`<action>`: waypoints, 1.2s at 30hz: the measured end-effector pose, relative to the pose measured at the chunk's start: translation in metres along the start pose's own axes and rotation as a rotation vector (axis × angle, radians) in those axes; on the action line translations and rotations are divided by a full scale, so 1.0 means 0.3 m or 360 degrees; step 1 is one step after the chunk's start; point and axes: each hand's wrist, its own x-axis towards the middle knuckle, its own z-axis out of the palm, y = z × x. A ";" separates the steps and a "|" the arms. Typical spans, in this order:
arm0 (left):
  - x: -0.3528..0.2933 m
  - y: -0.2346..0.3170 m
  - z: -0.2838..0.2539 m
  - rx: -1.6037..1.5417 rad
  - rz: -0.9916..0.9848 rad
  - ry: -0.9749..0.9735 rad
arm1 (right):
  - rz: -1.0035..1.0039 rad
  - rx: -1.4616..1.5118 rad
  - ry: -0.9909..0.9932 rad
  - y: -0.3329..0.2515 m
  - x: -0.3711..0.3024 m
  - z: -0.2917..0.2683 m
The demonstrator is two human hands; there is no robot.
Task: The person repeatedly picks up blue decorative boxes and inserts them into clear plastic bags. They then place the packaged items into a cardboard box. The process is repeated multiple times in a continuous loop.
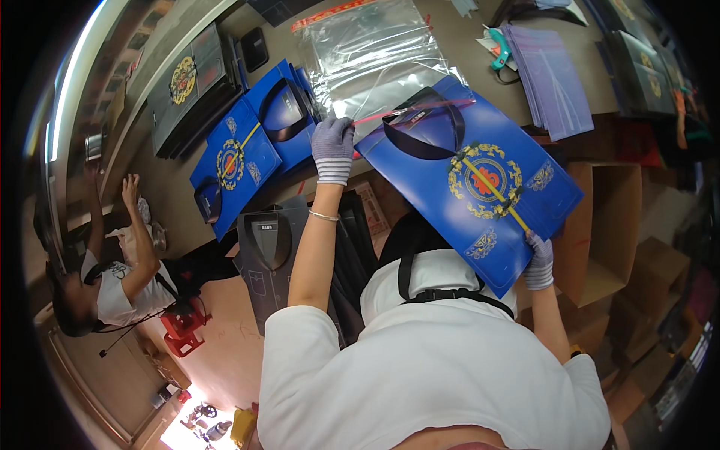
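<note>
Blue bag [471,193] w/ blk handle [412,152], gold-red emblem [485,181].

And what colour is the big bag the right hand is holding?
The bag is blue, with a round gold-and-red design; the head view shows it best.

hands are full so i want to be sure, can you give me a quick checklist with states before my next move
1. Left hand gripping the pink strip: ok.
2. Right hand gripping the blue bag near its lower end: ok.
3. Handle apart from the strip: not ok, they overlap in this view.
4. Bag's top edge under the film: cannot tell.
5. Phone apart from the film: ok.
</note>
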 end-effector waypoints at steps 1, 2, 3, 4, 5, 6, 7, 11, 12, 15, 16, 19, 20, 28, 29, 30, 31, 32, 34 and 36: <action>-0.006 0.003 0.001 -0.0039 0.0008 0.0023 | 0.0001 0.0032 0.0019 0.005 -0.010 0.010; -0.009 0.008 0.006 -0.0103 0.0032 0.0064 | -0.0035 0.0058 0.0016 0.006 -0.021 0.025; -0.008 0.016 0.011 -0.0200 -0.0065 0.0077 | -0.0068 0.0084 0.0017 0.001 -0.035 0.058; -0.008 0.025 0.016 -0.0297 -0.0162 0.0089 | -0.0102 0.0111 0.0019 -0.002 -0.043 0.084; -0.005 0.032 0.017 -0.0395 -0.0259 0.0101 | -0.0107 0.0145 0.0016 0.001 -0.044 0.102; -0.003 0.043 0.015 -0.0426 -0.0302 0.0087 | -0.0111 0.0177 0.0018 0.001 -0.050 0.112; 0.002 0.054 0.011 -0.0457 -0.0345 0.0072 | -0.0115 0.0209 0.0020 0.001 -0.054 0.116; 0.015 0.040 0.010 -0.0321 0.0021 0.0161 | -0.0109 0.0197 0.0118 0.017 -0.060 0.115; 0.017 0.044 0.012 -0.0300 0.0040 0.0144 | -0.0119 0.0199 0.0152 0.024 -0.061 0.116; -0.009 0.104 0.011 -0.0240 0.0156 0.0062 | -0.0148 0.0127 0.0270 0.040 -0.069 0.117; -0.007 0.145 0.002 -0.0223 0.0232 0.0008 | -0.0157 0.0089 0.0316 0.041 -0.067 0.127; -0.028 0.220 0.029 -0.0438 0.0157 -0.0094 | -0.0085 0.0051 0.0288 0.053 -0.027 0.161; -0.057 0.226 0.061 -0.0621 -0.0104 -0.0019 | 0.0000 0.0107 0.0302 0.043 -0.017 0.190; -0.067 -0.030 0.360 -0.1840 -0.2175 -0.0204 | 0.1261 -0.0899 -0.0687 -0.019 0.185 0.025; -0.067 -0.033 0.369 -0.1806 -0.2217 -0.0202 | 0.1380 -0.1300 -0.0663 -0.065 0.228 -0.008; -0.035 -0.011 0.367 -0.1842 -0.2175 -0.0213 | 0.0827 -0.1880 -0.0865 -0.082 0.331 -0.077; -0.034 -0.026 0.369 -0.1750 -0.2138 -0.0257 | 0.0223 -0.2412 -0.1075 -0.081 0.446 -0.121; -0.050 -0.063 0.371 -0.1645 -0.2116 -0.0287 | -0.0180 -0.2236 -0.0579 -0.150 0.506 -0.028; -0.045 -0.116 0.381 -0.1539 -0.2041 -0.0387 | -0.0583 -0.1773 -0.0411 -0.228 0.679 0.146; -0.016 -0.076 0.382 -0.1289 -0.1926 -0.0458 | -0.0869 -0.1919 -0.0239 -0.258 0.911 0.250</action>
